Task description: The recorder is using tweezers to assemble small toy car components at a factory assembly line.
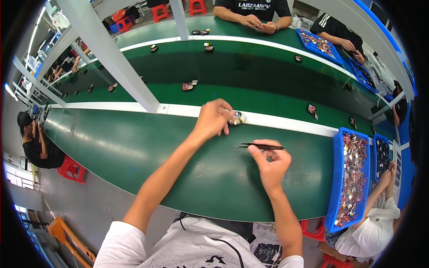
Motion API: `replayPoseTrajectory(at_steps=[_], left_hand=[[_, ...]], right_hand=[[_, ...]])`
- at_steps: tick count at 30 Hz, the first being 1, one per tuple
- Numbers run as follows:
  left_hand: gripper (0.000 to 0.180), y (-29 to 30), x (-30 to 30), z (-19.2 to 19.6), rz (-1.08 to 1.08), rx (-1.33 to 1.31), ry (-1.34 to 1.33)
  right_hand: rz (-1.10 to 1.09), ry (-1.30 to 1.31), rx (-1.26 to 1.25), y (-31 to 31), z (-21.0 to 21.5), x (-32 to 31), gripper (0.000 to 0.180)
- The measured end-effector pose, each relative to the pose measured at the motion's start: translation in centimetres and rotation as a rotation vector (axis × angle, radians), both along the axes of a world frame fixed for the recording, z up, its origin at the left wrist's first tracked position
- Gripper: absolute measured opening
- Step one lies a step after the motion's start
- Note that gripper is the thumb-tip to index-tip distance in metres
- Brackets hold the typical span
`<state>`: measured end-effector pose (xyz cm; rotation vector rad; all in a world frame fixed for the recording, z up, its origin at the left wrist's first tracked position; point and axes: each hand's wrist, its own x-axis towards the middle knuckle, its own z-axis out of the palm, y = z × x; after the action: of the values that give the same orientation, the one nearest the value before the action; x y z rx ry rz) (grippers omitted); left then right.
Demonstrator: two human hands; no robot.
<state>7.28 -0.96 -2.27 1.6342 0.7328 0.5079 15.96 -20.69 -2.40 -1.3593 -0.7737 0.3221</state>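
A small metallic part (237, 118) is pinched in the left hand (213, 119) at the white rail (286, 123) beyond the green tabletop (134, 147); black tweezers (261, 146) are gripped in the right hand (271, 164). The part is best kept steady and the tips brought in slowly.

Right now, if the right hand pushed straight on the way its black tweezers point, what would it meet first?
Only bare green belt lies leftward of the thin black tweezers in the right hand. The left hand sits above that line, though depth is unclear.
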Motion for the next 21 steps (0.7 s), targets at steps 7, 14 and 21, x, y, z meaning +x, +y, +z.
replayPoseTrajectory(at_steps=[7,14,21], left_hand=[[0.023,-5.8,-5.0,-1.0,0.074,-0.197,-0.126],[0.021,-6.3,-5.0,-1.1,0.068,-0.238,-0.225],[0.020,-6.6,-5.1,-0.9,0.052,-0.210,-0.224]], right_hand=[[0.080,0.111,-0.063,0.2,-0.3,-0.3,0.012],[0.034,-0.040,-0.117,0.6,-1.1,-0.4,0.012],[0.031,-0.025,-0.144,0.5,-0.9,-0.4,0.013]])
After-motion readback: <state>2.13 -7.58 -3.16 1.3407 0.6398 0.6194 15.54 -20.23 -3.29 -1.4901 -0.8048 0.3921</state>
